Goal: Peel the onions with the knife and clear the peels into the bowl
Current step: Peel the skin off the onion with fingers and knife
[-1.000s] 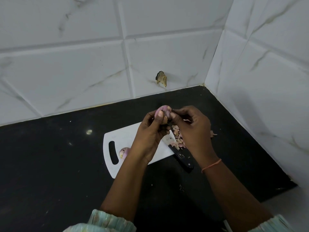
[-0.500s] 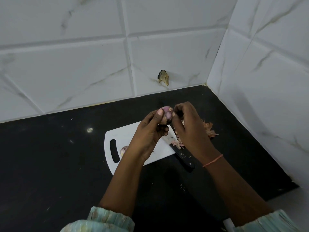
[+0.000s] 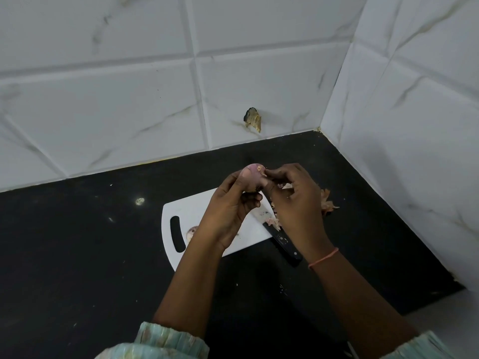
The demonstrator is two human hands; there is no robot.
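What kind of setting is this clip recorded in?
Most likely a home kitchen corner: a black countertop meets white marble-look wall tiles, and a white cutting board with a knife lies under hands peeling an onion.

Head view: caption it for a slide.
Both hands peel a small pink onion above a white plastic cutting board; black-handled knife idle.

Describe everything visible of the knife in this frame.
The knife lies flat, diagonally across the near right corner of the white cutting board. Its black handle, with small pale rivets, juts off the board over the dark counter. The blade runs up under onion peels and the right hand, mostly hidden. Neither hand holds it.
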